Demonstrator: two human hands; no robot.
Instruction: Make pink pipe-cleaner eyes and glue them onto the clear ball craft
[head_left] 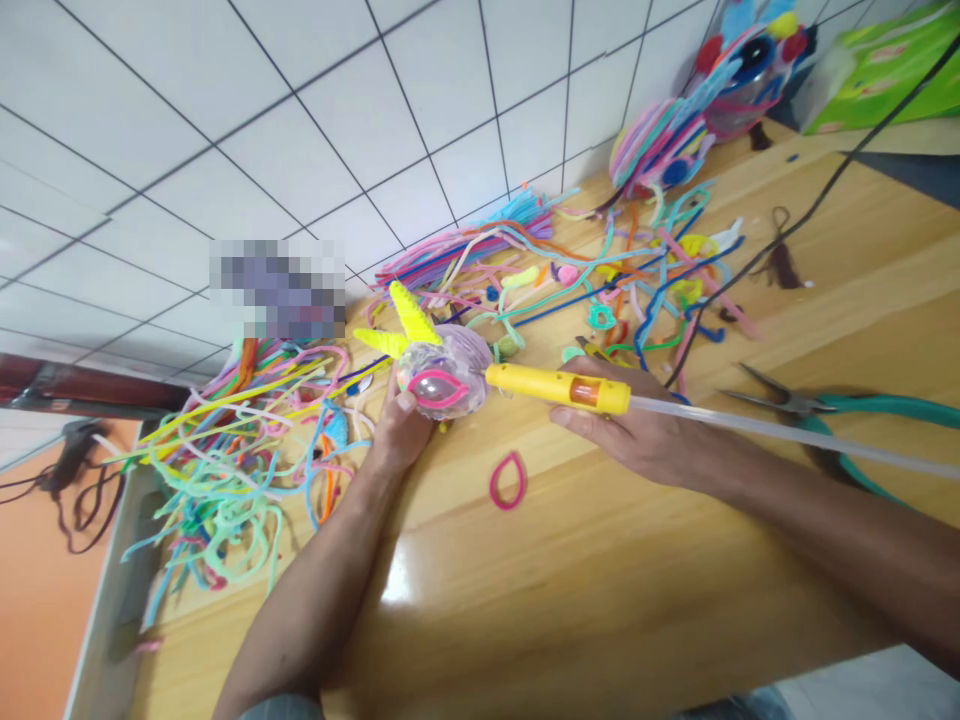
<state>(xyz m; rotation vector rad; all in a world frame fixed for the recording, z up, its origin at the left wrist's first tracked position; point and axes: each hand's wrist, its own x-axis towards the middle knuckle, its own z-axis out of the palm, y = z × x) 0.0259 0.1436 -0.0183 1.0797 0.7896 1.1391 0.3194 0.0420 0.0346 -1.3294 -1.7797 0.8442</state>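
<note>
My left hand (397, 425) grips a round clear craft ball (444, 375) wrapped in pale purple pipe cleaner, with two yellow horns (401, 325) and a pink eye-shaped loop on its front. My right hand (634, 425) is closed round a yellow glue gun (559, 387), whose nozzle touches the ball's right side. A clear glue stick (787, 432) trails from the gun's back to the right. A second pink pipe-cleaner loop (508, 480) lies on the wooden table (600, 590) just below the hands.
Heaps of coloured pipe cleaners (232, 450) spread across the table's left and far side (600, 270). Green-handled pliers (825, 405) lie at the right. A black cable (817, 200) runs to the far right. Finished colourful crafts (697, 110) and a green box (885, 65) stand by the tiled wall.
</note>
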